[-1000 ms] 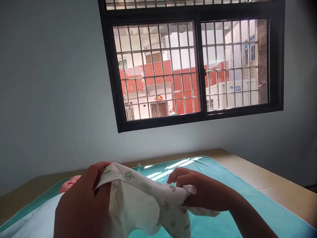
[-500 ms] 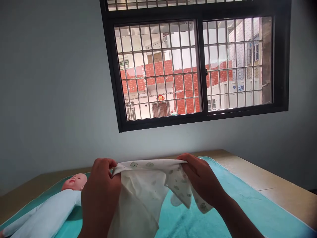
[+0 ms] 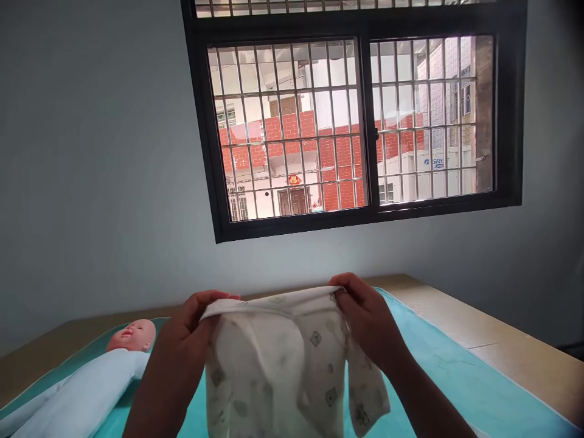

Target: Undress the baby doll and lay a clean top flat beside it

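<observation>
1. Doll [image 3: 132, 336]: far left, on its back in a pale blue suit, head toward the wall. It lies just beside the left forearm. Risk: a sweep of that arm, or the hanging cloth dragging over it, could shift it.

2. Left hand [image 3: 182, 347]: closed, fingertips pinching the left end of the garment's top edge. Risk: the hold is a pinch on thin cloth only, so a sideways pull could draw the edge out of the fingers.

3. Garment [image 3: 278, 365]: white, with small printed figures. It is held in the air between both hands, its top edge stretched flat and its body hanging toward the mat. A sleeve [image 3: 365, 395] dangles at the lower right. Risks: if either pinch fails, that side drops and bunches; the loose sleeve could twist or fold under. The cloth also hides the surface straight below it.

4. Right hand [image 3: 369, 322]: closed, thumb and fingers clamped on the right end of the top edge. The slipping risk is the same as for the left.

5. Mat [image 3: 456, 377]: teal, spread under the doll and hands. Cloth dropped here would land crumpled.

6. Table [image 3: 502, 340]: wooden, bare strip at the right of the mat.

7. Window [image 3: 356, 121]: barred, above. Its backlight dims the near side of the cloth, so the seams are hard to read.
</observation>
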`<action>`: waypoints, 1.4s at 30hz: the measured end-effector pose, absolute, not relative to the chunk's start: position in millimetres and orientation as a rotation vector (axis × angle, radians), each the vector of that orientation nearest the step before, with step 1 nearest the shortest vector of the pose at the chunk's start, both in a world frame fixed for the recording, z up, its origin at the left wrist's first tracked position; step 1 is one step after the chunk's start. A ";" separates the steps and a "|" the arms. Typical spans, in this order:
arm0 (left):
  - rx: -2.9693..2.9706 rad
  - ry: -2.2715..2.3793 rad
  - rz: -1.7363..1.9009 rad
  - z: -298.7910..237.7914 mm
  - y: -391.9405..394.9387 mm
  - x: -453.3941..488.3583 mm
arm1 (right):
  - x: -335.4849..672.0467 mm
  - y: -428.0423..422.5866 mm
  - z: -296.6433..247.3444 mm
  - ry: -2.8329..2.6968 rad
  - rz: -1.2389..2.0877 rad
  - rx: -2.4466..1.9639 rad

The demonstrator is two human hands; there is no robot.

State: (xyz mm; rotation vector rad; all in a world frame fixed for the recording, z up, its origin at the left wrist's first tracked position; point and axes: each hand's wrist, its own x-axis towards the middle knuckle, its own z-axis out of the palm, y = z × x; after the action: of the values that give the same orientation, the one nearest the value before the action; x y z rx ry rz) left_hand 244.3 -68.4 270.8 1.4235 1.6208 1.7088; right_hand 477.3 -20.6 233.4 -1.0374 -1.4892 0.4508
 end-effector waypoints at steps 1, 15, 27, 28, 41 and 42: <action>1.451 1.622 1.687 269.8 -68.4 244.9 | 478.3 -20.6 232.9 -1.478 0.463 -1.047; 1.986 1.570 1.683 243.8 -42.8 227.5 | 493.9 -21.8 239.8 -1.959 0.626 -1.082; 1.755 1.820 1.625 223.3 0.5 212.7 | 485.5 21.6 205.4 -1.885 0.462 -1.193; 1.717 1.797 1.627 221.9 2.3 213.2 | 483.5 24.4 202.8 -1.858 0.439 -1.200; 1.901 2.053 1.371 252.5 -45.5 209.3 | 511.6 0.0 227.9 -1.834 0.776 -1.227; 1.915 2.058 1.364 250.3 -43.2 207.8 | 511.3 3.9 225.5 -1.886 0.814 -1.221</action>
State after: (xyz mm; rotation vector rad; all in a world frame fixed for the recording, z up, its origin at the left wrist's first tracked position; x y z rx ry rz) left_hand 207.8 -43.2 250.3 1.9150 2.0576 1.3635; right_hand 511.3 3.9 225.5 -1.2214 -1.8855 0.8138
